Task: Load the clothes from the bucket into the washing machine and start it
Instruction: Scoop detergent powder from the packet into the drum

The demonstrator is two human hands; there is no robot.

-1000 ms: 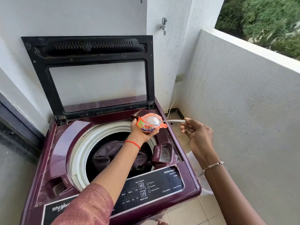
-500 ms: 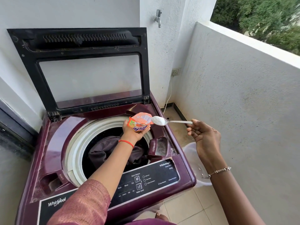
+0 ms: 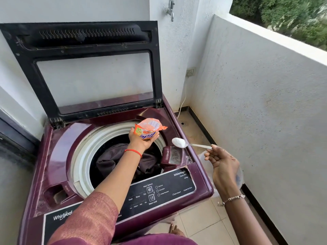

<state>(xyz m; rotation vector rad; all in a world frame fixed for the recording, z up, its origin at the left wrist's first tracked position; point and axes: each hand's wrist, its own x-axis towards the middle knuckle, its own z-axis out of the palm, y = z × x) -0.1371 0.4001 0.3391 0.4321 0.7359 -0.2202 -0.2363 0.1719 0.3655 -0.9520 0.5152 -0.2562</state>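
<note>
A maroon top-load washing machine (image 3: 58, 156) stands with its black-framed lid (image 3: 99, 43) raised. Dark clothes (image 3: 115, 160) lie inside the drum. My left hand (image 3: 141, 138) is over the drum and grips an orange detergent packet (image 3: 148, 129). My right hand (image 3: 223, 161) holds a metal spoon (image 3: 200, 146) by its handle. The spoon is heaped with white powder (image 3: 178, 142) and hovers just above the small open detergent tray (image 3: 172, 156) at the drum's right. A translucent bucket (image 3: 205, 169) on the floor is mostly hidden behind my right hand.
The control panel (image 3: 162, 193) runs along the machine's front edge. A tap (image 3: 170, 10) and a wall socket (image 3: 190, 71) with a white cord are behind the machine. A low balcony wall (image 3: 265, 103) closes the right side. Tiled floor (image 3: 200, 225) lies between.
The spoon, loaded with powder, has left the packet and moved right and down to above the detergent tray. My left hand with the packet stays over the drum.
</note>
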